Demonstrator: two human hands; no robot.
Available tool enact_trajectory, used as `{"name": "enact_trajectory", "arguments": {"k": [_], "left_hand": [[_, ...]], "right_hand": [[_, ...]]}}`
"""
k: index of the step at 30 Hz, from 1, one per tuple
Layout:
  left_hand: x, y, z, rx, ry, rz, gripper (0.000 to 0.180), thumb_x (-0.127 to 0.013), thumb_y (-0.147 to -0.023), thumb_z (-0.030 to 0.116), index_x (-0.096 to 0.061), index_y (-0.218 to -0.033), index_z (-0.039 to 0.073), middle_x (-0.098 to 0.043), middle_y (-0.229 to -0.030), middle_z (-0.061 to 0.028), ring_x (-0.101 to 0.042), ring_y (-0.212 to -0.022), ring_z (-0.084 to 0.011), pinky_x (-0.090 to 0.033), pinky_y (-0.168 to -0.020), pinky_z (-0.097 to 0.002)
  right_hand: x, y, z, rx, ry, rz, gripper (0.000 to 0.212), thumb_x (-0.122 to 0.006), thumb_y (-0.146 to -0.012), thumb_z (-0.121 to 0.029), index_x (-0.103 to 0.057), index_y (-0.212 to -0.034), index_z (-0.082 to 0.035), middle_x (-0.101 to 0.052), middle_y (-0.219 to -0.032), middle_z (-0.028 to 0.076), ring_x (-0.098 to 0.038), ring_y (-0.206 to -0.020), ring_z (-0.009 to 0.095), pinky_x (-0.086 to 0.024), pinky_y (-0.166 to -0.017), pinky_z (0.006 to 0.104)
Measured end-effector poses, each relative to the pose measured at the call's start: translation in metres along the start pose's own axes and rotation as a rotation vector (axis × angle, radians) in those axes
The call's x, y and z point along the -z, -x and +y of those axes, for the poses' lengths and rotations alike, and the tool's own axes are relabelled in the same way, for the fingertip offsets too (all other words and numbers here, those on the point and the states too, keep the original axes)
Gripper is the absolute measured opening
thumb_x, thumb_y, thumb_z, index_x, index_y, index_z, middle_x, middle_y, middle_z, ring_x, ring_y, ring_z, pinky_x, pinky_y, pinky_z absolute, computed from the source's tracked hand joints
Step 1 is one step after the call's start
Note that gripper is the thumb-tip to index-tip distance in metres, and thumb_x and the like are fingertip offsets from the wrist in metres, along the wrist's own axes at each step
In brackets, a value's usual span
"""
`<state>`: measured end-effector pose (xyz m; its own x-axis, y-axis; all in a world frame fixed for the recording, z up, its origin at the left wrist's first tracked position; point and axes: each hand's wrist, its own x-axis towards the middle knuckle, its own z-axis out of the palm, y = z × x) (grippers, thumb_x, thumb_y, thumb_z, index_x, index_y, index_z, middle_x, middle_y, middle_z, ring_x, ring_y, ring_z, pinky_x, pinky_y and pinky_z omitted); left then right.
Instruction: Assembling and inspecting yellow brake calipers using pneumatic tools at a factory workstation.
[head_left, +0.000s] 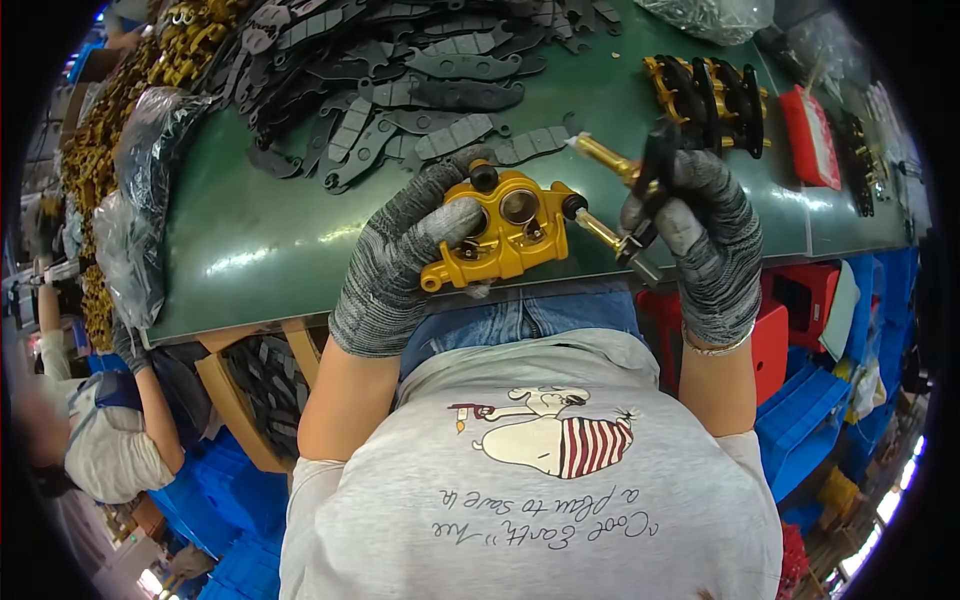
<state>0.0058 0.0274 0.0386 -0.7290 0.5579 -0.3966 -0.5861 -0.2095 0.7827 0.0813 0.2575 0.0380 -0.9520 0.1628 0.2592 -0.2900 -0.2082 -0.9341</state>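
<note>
A gold caliper (pixel 500 264) is gripped by the left hand (pixel 398 252), a black bracket (pixel 658 160) by the right hand (pixel 718 240); beyond, the green table (pixel 255 250) is crowded with brake pads (pixel 463 66).

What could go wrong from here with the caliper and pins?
The lower gold pin sits at the brake caliper's black boot: a skewed push might nick it. The upper gold pin, whitish at its tip (perhaps greased), hangs near a loose brake pad, which it might smear.

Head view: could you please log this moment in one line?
left grey-gloved hand: holds gold metal caliper | right grey-gloved hand: holds black bracket with gold pins
</note>
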Motion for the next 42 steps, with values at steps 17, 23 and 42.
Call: {"name": "enact_trajectory", "arguments": {"k": [17, 23, 42], "left_hand": [[-0.007, 0.008, 0.002, -0.162, -0.286, -0.100, 0.060, -0.073, -0.074, 0.019, -0.046, -0.125, 0.005, -0.053, -0.117, -0.0122, -0.051, -0.109, -0.0205, -0.042, -0.094, -0.0336], [-0.006, 0.012, -0.006, -0.239, -0.295, -0.115, 0.058, -0.072, -0.075, 0.016, -0.045, -0.126, 0.007, -0.053, -0.118, -0.0114, -0.051, -0.109, -0.0205, -0.043, -0.094, -0.0345], [-0.009, 0.003, -0.026, -0.356, -0.255, -0.146, 0.058, -0.078, -0.068, 0.023, -0.050, -0.115, 0.006, -0.053, -0.112, -0.0074, -0.052, -0.105, -0.0192, -0.044, -0.091, -0.0331]], "right_hand": [[-0.014, -0.005, -0.015, 0.207, 0.805, -0.256, 0.020, -0.065, -0.072, 0.000, -0.066, -0.092, -0.004, -0.062, -0.080, 0.008, -0.059, -0.071, 0.018, -0.048, -0.064, 0.0279], [-0.016, -0.002, -0.013, 0.299, 0.805, -0.208, 0.020, -0.065, -0.072, -0.002, -0.066, -0.092, -0.006, -0.061, -0.079, 0.007, -0.058, -0.073, 0.020, -0.047, -0.065, 0.0282], [-0.028, -0.006, 0.004, 0.367, 0.895, -0.131, 0.023, -0.068, -0.075, -0.009, -0.063, -0.098, -0.008, -0.061, -0.089, 0.007, -0.056, -0.090, 0.019, -0.047, -0.076, 0.0288]]}}
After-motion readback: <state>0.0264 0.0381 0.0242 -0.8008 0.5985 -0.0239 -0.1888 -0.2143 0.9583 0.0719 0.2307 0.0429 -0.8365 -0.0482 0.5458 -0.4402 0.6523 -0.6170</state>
